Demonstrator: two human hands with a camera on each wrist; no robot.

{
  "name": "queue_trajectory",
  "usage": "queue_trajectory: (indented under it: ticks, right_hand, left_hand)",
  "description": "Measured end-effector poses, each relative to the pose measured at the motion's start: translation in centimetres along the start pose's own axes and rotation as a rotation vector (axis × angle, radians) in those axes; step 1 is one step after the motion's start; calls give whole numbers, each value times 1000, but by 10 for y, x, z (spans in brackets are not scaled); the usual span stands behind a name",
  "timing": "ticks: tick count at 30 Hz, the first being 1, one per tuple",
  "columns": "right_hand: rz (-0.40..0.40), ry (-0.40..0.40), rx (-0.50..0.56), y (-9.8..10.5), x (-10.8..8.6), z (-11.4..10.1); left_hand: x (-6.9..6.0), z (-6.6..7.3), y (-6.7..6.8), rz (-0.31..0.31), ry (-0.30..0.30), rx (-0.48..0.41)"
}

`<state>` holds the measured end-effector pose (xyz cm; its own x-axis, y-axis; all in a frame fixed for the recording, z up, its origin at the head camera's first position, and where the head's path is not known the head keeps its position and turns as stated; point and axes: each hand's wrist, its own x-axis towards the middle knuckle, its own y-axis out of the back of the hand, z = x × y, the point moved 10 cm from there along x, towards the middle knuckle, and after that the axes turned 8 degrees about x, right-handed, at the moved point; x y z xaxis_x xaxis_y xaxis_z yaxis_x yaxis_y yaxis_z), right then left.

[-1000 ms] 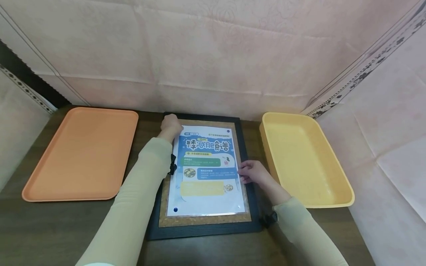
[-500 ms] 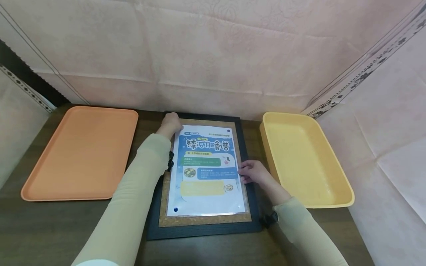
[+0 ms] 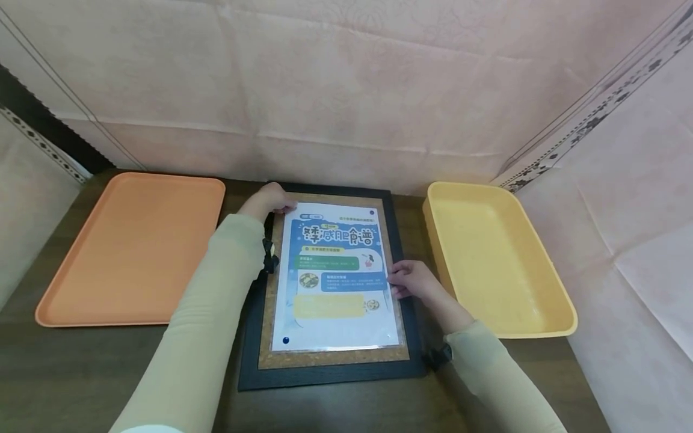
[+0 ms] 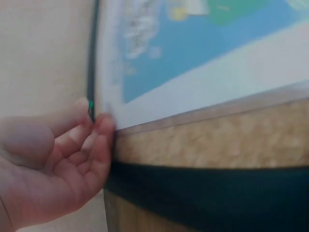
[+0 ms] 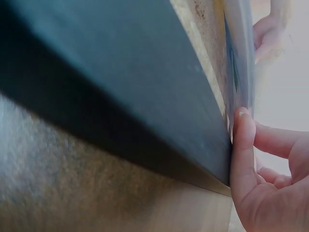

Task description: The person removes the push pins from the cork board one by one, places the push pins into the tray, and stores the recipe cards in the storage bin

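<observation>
A laminated poster (image 3: 335, 331) with blue print lies on a cork board (image 3: 325, 361) in a black frame (image 3: 330, 377). Dark pushpins show at its upper right (image 3: 372, 212) and lower left (image 3: 286, 340) corners. At the upper left corner, my left hand (image 3: 269, 200) has thumb and fingertips together. A small green thing (image 4: 90, 104), apparently a pushpin, shows at that thumb tip in the left wrist view, mostly hidden by the fingers. My right hand (image 3: 415, 280) pinches the poster's right edge, which stands slightly off the cork in the right wrist view.
An orange tray (image 3: 135, 252) lies left of the board, close to my left forearm. To the right stands a deeper yellow tray (image 3: 487, 258). Pale cloth (image 3: 335, 90) hangs behind and on both sides of the dark wooden table (image 3: 108, 373).
My left wrist and forearm have swung left and the hand has turned, while its fingertips stay at the poster's upper left corner. The right hand and the poster have not visibly moved.
</observation>
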<state>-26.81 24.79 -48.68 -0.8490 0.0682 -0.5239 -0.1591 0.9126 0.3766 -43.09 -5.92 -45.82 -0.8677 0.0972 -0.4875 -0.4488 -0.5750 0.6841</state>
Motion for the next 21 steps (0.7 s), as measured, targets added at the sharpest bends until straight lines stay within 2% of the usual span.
queue_trajectory:
  ticks: [5, 8, 15, 21]
  right_hand:
    - [1, 1, -16, -1, 0, -1]
    - [0, 4, -15, -1, 0, -2]
    - [-5, 6, -6, -1, 1, -1]
    - [-11, 7, 1, -2, 2, -1]
  left_hand:
    - [1, -6, 0, -66, -9, -113]
    - [-3, -9, -1, -98, -8, -166]
    - [-18, -11, 7, -89, -39, -282]
    - [-21, -20, 12, -60, -18, -321]
